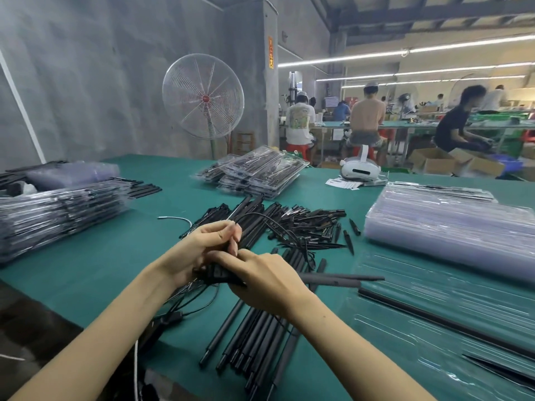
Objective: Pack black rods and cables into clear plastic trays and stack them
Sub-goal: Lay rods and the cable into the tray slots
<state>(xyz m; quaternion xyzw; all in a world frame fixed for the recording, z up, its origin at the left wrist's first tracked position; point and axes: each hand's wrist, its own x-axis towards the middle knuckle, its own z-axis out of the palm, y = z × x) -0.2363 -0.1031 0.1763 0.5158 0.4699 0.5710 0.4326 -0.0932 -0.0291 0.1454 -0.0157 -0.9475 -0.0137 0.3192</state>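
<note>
The left hand (202,250) and the right hand (269,285) meet over the green table (86,285), both curled around a bundle of black parts (220,275) held between them. The left fingers (231,235) pinch the upper end of the bundle. The right hand also grasps long black rods (341,280) that project to the right, their long axis roughly horizontal and their free ends pointing toward the open clear tray (434,322).

The open clear tray lies to the right of the hands, on the right-hand side; the right hand is the nearer one. One black rod (445,322) already lies in the tray along a diagonal channel, and a second dark piece (498,369) sits near its lower corner. The held rods therefore appear to need a turn toward the channel direction before seating.

Loose rod stock (254,342) lies below the hands, pointing toward the person. A heap of short black parts and cables (304,224) lies just beyond the hands. A stack of empty clear trays (451,227) stands behind the open tray. Packed trays (58,212) are stacked at far left, and a second packed pile (260,175) sits at the far centre.
</note>
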